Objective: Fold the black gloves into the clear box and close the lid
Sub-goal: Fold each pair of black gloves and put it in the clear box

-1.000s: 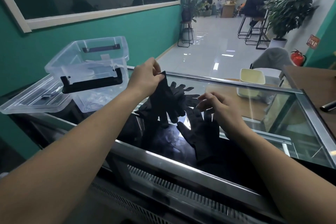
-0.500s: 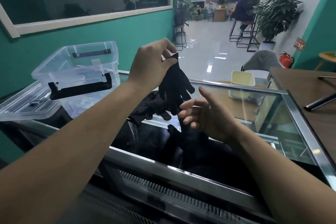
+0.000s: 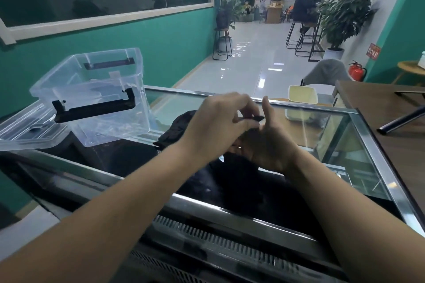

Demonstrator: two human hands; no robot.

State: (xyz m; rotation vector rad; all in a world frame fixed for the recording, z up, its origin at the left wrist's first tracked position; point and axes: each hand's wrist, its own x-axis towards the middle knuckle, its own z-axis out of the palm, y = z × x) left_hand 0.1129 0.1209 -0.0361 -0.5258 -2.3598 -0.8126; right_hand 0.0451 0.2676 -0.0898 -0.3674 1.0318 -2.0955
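My left hand pinches a black glove by one edge, and most of that glove is hidden behind the hand. My right hand is raised against it, palm toward me and index finger up, touching the same glove. More black gloves lie heaped on the glass counter just behind my left wrist. The clear box with black handles stands open at the left. Its clear lid lies beside it, further left.
A cream tub sits beyond the counter's far edge. A brown table with a dark metal bar on it adjoins the counter on the right. A person sits on a stool far back.
My left hand has come down with the glove from chest height to meet my right hand. The hanging glove is now bunched between both hands.
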